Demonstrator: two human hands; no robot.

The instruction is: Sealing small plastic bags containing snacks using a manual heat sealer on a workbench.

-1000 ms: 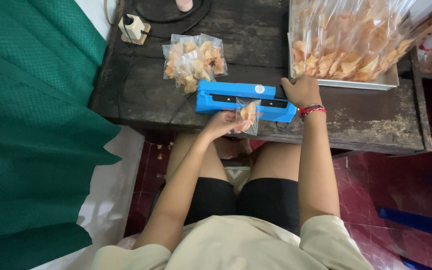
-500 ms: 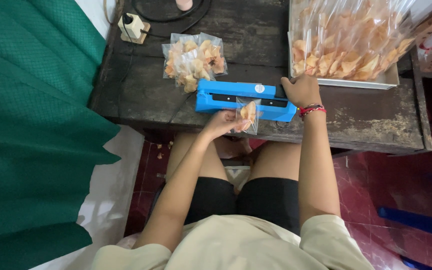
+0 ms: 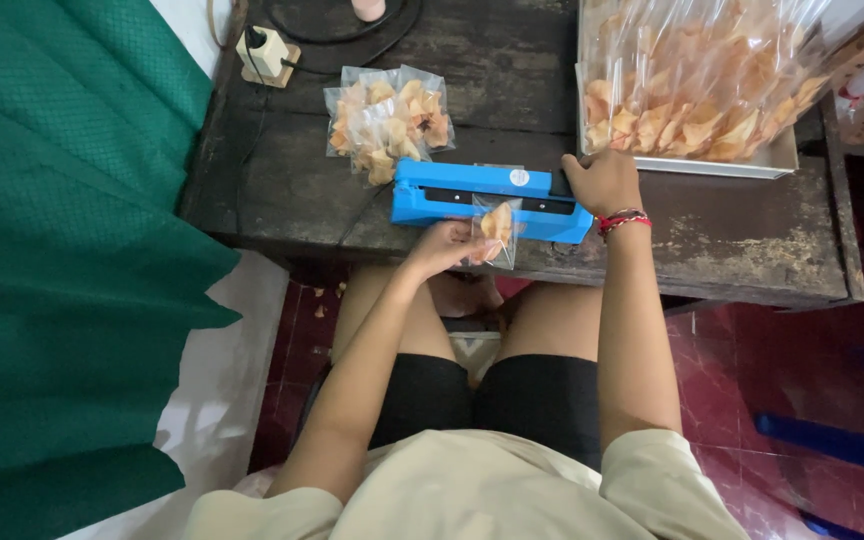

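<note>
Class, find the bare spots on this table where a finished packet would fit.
Bare wood lies left of the blue sealer, below the packets, and right of the right hand, below the tray. The back is crowded.

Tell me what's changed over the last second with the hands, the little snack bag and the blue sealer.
Nothing has visibly changed. The right hand still presses on the end of the blue sealer, and the left hand still holds the small snack bag with its top in the sealer. The pile of sealed bags and the tray of chips lie on the wooden table as before.
</note>
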